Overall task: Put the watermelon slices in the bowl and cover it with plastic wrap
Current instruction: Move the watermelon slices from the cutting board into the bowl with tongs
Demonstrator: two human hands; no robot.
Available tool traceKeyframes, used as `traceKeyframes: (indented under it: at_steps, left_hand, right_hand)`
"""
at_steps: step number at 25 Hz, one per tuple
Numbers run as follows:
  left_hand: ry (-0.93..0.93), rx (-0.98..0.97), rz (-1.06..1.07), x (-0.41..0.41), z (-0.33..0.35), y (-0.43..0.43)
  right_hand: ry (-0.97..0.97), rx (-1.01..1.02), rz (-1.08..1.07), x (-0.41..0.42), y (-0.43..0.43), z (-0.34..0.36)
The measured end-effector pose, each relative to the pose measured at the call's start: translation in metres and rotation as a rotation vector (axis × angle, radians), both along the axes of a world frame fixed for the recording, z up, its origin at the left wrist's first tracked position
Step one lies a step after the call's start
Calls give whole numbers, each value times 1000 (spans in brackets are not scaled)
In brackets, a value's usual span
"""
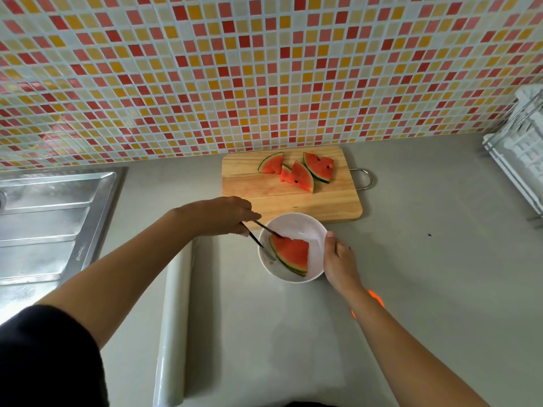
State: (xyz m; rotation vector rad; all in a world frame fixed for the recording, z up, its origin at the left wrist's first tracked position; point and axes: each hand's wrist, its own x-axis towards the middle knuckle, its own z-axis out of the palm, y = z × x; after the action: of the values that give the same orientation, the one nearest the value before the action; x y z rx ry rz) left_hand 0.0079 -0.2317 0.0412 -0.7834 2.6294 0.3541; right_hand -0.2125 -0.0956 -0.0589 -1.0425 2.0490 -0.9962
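**Slice in the bowl, three more on the board**

We take the bowl point(304, 227) as our landmark on the grey counter point(411, 274). Just behind it lies the board point(293, 201), whose near edge meets the bowl's far rim in our view; behind the board stands the tiled wall point(264, 69). Left of the bowl, near but apart, the wrap roll point(173, 318) lies lengthwise towards us. Further left is the sink point(53, 218). A wide stretch of counter runs right from the bowl to the rack point(520, 154).

In the bowl we see a slice point(292, 252) with its rind towards the left and near rim; a second rind seems to show under it. The three slices point(302, 176) sit on the far half of the board, two of them overlapping.

The left hand point(223, 214) hangs at the bowl's far left, fingers curled round the tongs point(261, 233). One tong arm touches the slice's top corner; the other crosses the left rim. The right hand point(338, 259) holds the bowl's right rim, thumb on the edge, forearm running back towards us.
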Motion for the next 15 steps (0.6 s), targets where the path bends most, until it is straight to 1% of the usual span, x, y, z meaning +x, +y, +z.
traceKeyframes:
  at_steps: [2,3,5,7,9,10,11,12,13,14,15]
  left_hand:
    - [-16,-40,11,5,10,-2]
    - [24,-35,48,11,16,-4]
    - [196,-25,165,24,27,-13]
    - [377,-79,282,30,26,-23]
    - [471,-113,412,22,12,-30]
    - [492,-91,522,14,1,-32]
    - [513,-3,681,4,-10,-32]
    - [547,179,878,-5,-21,-32]
    - [596,425,1061,-13,-29,-33]
    - [634,629,1190,-19,-37,-33]
    - [649,740,1248,-24,-43,-33]
  right_hand:
    - [-17,12,-4,0,0,0]
    - [-20,21,-3,0,0,0]
    - [-29,24,4,0,-1,0]
    - [-40,14,3,0,-1,-1]
    - [-35,10,3,0,-1,-2]
    - [-32,8,3,0,-1,-2]
    - [-29,5,2,-1,-1,-3]
    - [-27,2,0,0,-1,-4]
    - [-28,-3,-8,0,-1,-4]
    - [-33,-7,-18,0,0,-5]
    - [-38,-8,-25,0,0,-6]
